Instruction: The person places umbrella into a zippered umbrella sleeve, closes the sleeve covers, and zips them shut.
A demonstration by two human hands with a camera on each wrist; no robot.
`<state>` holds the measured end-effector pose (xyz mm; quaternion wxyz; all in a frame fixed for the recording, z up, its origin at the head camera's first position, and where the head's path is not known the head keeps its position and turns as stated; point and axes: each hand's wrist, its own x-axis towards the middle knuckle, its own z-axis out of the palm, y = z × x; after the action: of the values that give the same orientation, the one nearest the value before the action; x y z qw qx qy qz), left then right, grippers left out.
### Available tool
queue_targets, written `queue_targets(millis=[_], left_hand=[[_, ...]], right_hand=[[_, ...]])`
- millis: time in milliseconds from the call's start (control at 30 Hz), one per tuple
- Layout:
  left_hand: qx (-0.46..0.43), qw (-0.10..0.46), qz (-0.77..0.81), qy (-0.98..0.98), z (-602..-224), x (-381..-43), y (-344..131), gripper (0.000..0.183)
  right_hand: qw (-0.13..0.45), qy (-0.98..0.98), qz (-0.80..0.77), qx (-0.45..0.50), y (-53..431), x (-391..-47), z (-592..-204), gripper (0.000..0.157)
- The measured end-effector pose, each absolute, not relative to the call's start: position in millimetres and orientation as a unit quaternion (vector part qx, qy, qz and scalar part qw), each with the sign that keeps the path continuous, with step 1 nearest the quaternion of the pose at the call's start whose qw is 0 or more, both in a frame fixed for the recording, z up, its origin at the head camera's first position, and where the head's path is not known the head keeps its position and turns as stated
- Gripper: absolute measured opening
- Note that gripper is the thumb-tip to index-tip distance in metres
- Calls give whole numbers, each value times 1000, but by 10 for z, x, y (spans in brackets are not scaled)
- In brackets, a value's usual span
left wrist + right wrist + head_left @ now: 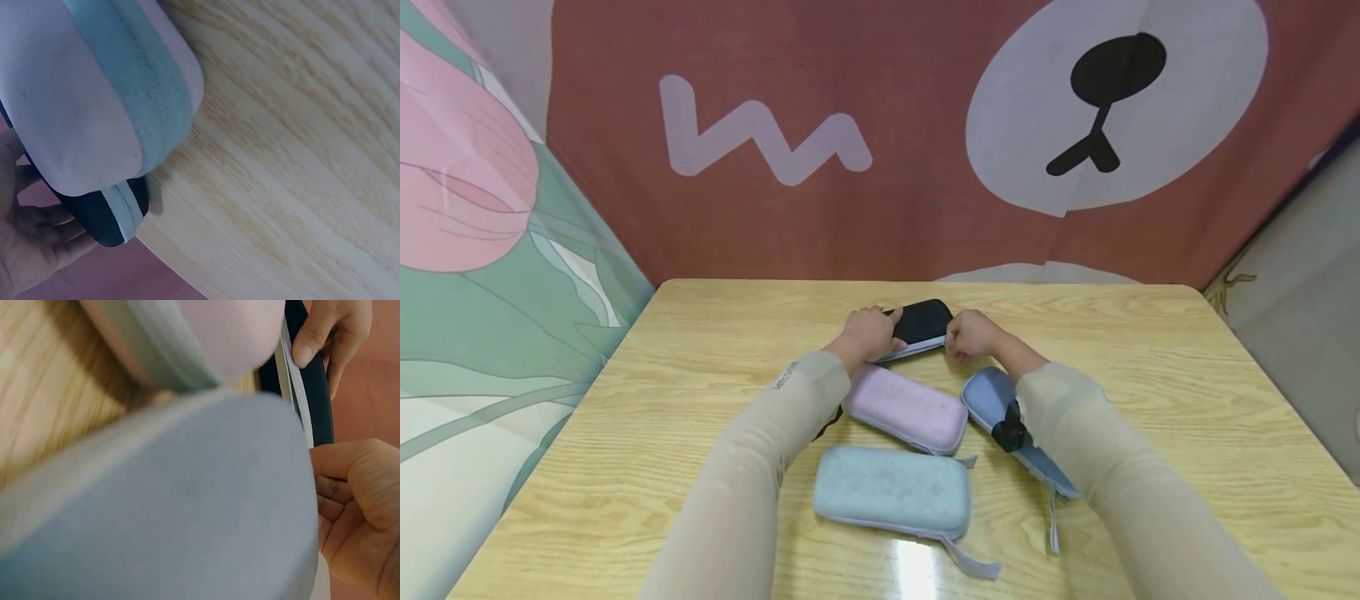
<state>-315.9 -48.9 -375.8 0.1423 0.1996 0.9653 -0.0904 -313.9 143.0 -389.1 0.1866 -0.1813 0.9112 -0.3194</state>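
At the far side of the table lies a black zip case point(925, 321) with a pale zip band along its side. My left hand point(868, 333) grips its left end, the thumb along the near side and the fingers behind. My right hand point(973, 335) has its fingers curled at the case's right end, thumb and forefinger right at the zip edge; what lies inside those fingers is hidden. In the right wrist view a narrow gap shows along the zip band point(300, 394).
A pink case point(910, 408) lies just nearer than the black one, with a light blue case point(891, 492) in front of it. A darker blue case point(988, 392) lies under my right forearm. Fabric tabs trail from these cases. A printed curtain point(910, 225) hangs behind the table.
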Motion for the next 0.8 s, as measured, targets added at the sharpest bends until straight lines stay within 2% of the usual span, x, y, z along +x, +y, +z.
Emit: queue_targets(millis=[167, 333, 533, 800], left_hand=[[200, 133, -81, 967, -3772, -3193, -502, 68], [191, 153, -69, 967, -3783, -3254, -527, 72], [215, 155, -38, 964, -3775, -3287, -654, 76], [239, 187, -22, 953, -3708, -3252, -669, 79]], right_hand=[[174, 915, -318, -179, 1377, -3155, -3884, 17], [159, 919, -332, -138, 1396, -3185, -3903, 17], [145, 921, -345, -112, 1385, -3218, -3896, 19], [127, 923, -355, -75, 1412, -3322, -3926, 17]])
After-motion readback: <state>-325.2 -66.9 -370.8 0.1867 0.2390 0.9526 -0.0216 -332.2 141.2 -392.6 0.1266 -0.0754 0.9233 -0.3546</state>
